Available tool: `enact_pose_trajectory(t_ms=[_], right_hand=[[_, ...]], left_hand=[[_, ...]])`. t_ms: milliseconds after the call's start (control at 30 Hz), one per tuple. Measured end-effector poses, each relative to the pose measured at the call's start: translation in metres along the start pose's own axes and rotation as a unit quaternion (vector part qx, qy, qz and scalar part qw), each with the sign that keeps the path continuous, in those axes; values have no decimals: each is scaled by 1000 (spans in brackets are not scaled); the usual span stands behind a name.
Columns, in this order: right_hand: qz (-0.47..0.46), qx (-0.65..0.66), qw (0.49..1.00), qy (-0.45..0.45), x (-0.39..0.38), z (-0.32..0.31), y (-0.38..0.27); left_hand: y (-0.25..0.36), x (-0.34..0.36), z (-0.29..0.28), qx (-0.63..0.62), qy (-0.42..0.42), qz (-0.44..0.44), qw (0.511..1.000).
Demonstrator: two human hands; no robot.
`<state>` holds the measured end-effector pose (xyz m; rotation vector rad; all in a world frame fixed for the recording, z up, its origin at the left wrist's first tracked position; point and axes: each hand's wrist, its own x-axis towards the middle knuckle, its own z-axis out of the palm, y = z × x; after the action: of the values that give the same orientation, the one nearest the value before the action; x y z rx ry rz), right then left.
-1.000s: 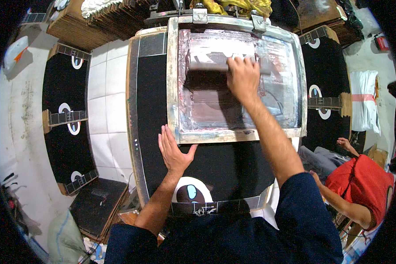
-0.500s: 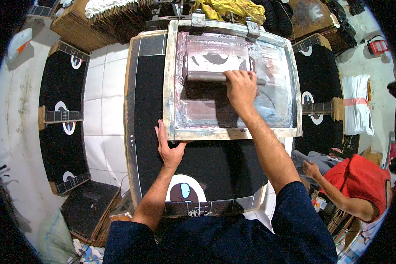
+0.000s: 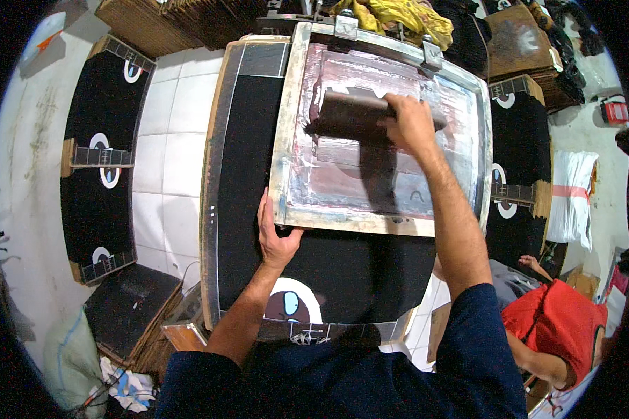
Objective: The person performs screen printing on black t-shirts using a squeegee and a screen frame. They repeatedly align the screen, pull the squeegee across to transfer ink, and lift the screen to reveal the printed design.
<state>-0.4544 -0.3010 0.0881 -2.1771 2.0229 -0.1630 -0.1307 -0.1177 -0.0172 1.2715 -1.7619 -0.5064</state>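
A screen-printing frame with a pale, paint-smeared wooden border lies over black fabric on a board. My right hand is closed around a wide dark squeegee, which leans on the mesh in the far half of the frame. Purplish and white ink smears cover the mesh. At the frame's near left corner my left hand grips it, fingers along the side and thumb by the front edge. Nearer me, a printed cartoon eye in white, dark brown and light blue shows on the fabric.
Metal clamps hold the frame's far edge, with a yellow cloth behind. Boards with black printed fabric stand left and right. A person in a red top is at the lower right. White bundled cloth lies farther right.
My right hand has moved the squeegee toward the far side of the frame and tilted it, and less white shows beyond it. My left hand stays at the corner. The view has shifted slightly.
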Motion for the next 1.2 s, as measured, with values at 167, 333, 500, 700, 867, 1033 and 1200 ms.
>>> enact_pose_trajectory(t_ms=[167, 333, 500, 700, 867, 1033, 1200], right_hand=[[2, -24, 999, 28, 93, -7, 28], [12, -41, 997, 63, 83, 2, 23], [13, -50, 988, 147, -28, 32, -20], [17, 22, 959, 283, -90, 25, -46], [53, 14, 943, 328, -146, 9, -74], [46, 33, 898, 436, -171, -34, -105], [-7, -21, 853, 521, -108, -150, -89]], left_hand=[[-2, -1, 2, -9, 0, -10, 1000], [-1, 0, 3, -6, 3, -4, 1000], [1, 0, 1, 13, -4, -1, 1000], [3, 2, 3, -2, 25, 0, 1000], [26, 9, -7, -36, 30, -63, 997], [86, 63, -42, -101, 116, 5, 988], [133, 157, -89, -259, 112, 8, 959]])
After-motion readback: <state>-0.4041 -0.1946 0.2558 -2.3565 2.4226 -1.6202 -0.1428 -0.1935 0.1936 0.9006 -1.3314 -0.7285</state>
